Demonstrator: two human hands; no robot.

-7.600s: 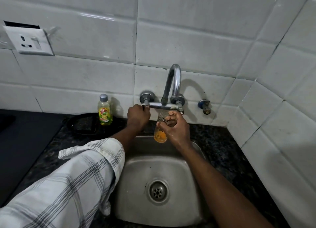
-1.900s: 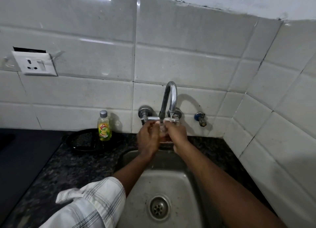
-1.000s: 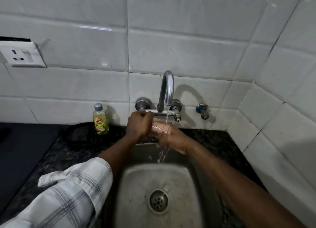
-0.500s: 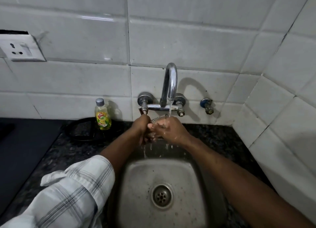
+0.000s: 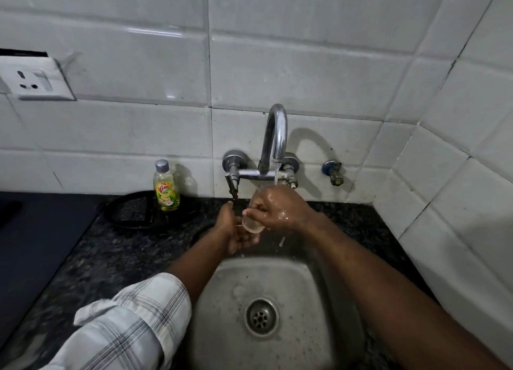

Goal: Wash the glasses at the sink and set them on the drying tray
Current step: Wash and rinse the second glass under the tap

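The fingers (image 5: 256, 210) of the right hand (image 5: 280, 207) wrap round the side of a clear glass (image 5: 250, 224) and grip it. The glass is tilted, its base toward the camera. The left hand (image 5: 231, 228) lies just below, its fingers (image 5: 248, 240) curled up under that base and cupping it. Water runs from the tap (image 5: 274, 136) onto the back of the right hand, which is wet. Hands and glass are over the rear rim of the steel sink (image 5: 311, 286), close under the spout. A checked sleeve (image 5: 130, 322) covers the left forearm; the right forearm is bare. At the rear edge of the dark stone counter (image 5: 111, 264), left of the tap, a yellow-green soap bottle (image 5: 166, 188) stands upright at the back of a black round tray (image 5: 125, 211), against the tiled wall.
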